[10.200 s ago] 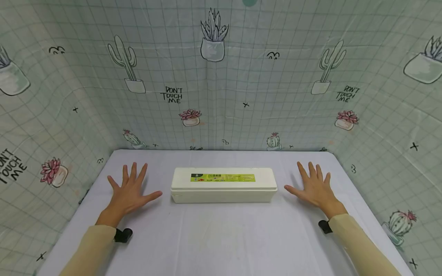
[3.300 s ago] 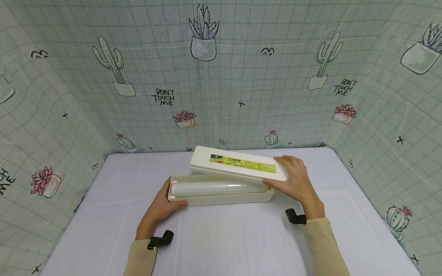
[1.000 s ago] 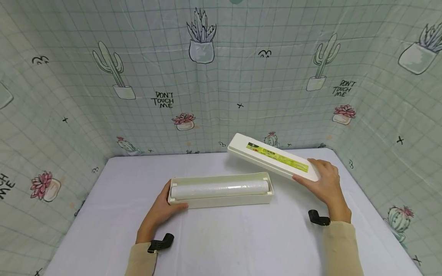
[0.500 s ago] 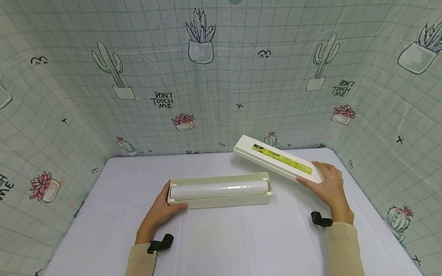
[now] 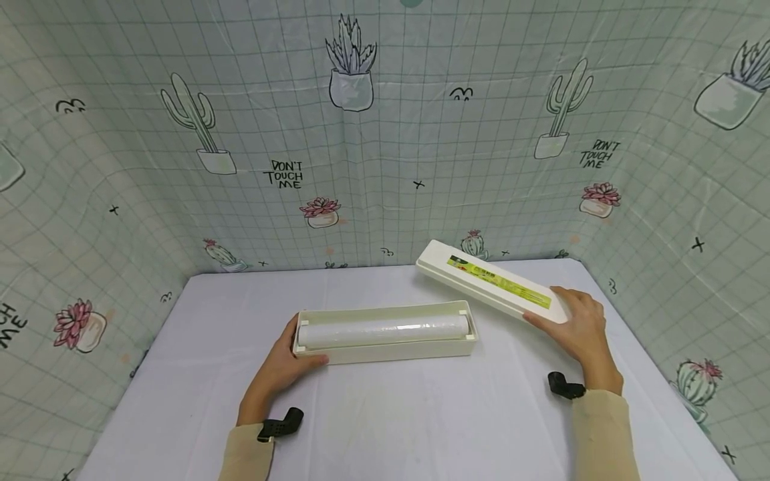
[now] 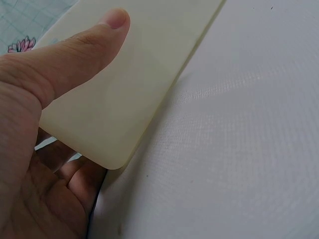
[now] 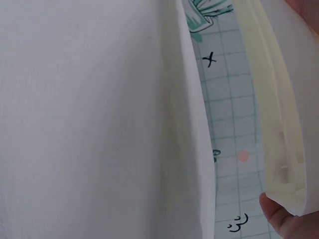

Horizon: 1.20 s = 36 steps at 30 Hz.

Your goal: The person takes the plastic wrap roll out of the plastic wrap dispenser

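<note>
Left hand (image 6: 35, 124) around box end (image 6: 114, 94)

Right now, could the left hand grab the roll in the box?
Probably yes. The left hand grips the box end beside the roll, and the lid is off, so nothing covers it.

Left hand (image 5: 281, 364) curled in a grip, right hand (image 5: 579, 327) likewise, forearms apart.

"DON'T TOUCH ME" stands printed on the backdrop (image 5: 385, 133) at far left, far right and the left edge; the lid (image 5: 493, 287) label's print is too small to read.
</note>
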### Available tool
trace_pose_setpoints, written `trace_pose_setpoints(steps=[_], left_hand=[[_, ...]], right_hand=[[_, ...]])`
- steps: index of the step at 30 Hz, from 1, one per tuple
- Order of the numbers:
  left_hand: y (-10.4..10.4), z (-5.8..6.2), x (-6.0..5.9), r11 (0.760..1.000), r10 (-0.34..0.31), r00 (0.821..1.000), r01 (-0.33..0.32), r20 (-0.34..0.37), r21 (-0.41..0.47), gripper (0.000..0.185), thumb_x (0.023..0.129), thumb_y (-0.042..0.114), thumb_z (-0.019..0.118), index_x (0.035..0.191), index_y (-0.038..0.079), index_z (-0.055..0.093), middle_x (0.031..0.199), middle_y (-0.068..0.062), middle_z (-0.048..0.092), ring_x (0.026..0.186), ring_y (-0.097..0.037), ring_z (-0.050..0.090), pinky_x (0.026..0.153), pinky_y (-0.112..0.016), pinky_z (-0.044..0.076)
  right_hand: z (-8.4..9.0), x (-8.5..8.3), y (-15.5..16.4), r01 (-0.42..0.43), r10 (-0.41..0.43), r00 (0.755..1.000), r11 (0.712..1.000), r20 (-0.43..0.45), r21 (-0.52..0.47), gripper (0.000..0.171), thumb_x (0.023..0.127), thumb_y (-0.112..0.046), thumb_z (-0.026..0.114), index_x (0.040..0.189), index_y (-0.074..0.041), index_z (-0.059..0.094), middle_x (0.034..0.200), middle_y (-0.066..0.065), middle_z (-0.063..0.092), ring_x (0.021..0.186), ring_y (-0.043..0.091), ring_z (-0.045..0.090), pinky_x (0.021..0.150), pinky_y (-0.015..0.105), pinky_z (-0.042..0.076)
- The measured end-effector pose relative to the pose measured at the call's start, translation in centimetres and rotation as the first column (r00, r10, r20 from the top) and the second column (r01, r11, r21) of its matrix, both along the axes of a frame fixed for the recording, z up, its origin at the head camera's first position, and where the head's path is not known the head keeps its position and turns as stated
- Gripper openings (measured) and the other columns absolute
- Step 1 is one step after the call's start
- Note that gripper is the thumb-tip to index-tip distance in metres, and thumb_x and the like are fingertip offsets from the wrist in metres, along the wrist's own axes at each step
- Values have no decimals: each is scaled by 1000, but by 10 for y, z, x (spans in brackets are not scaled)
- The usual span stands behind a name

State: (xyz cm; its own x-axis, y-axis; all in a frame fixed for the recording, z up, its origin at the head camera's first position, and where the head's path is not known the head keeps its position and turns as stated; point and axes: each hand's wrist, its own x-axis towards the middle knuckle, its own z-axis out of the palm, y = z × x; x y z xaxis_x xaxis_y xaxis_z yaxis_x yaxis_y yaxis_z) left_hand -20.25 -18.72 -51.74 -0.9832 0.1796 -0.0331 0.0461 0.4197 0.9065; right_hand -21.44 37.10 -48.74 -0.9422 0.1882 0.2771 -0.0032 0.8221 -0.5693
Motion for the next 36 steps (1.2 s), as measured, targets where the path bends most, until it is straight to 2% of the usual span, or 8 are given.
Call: trace_pose_setpoints(steps=[15, 21, 36], left_hand=[[2, 1, 1, 1000, -5, 1000, 6, -14, 7, 106, 83, 23, 88, 164, 13, 21, 144, -16, 52, 121, -29, 53, 106, -51, 41], [2, 1, 3, 1000, 3, 1000, -3, -3, 9, 107, 83, 24, 88, 164, 14, 19, 145, -15, 52, 123, -29, 53, 107, -51, 41], [0, 4, 6, 999, -8, 1000, 8, 0, 32, 106, 83, 22, 88, 164, 14, 20, 145, -15, 52, 121, -28, 54, 105, -48, 43]], right_hand=[[-3, 2, 13, -4, 4, 999, 1000, -32, -1, 84, 77, -49, 88, 142, -4, 58, 141, 34, 49, 130, 56, 34, 100, 69, 23], [-5, 5, 18, 9, -9, 1000, 1000, -14, 8, 84, 78, -50, 87, 141, -3, 58, 141, 34, 48, 130, 57, 34, 100, 69, 24], [-11, 13, 34, 36, -35, 999, 999, -23, 26, 83, 79, -50, 85, 139, 1, 58, 139, 32, 54, 127, 49, 42, 97, 64, 25]])
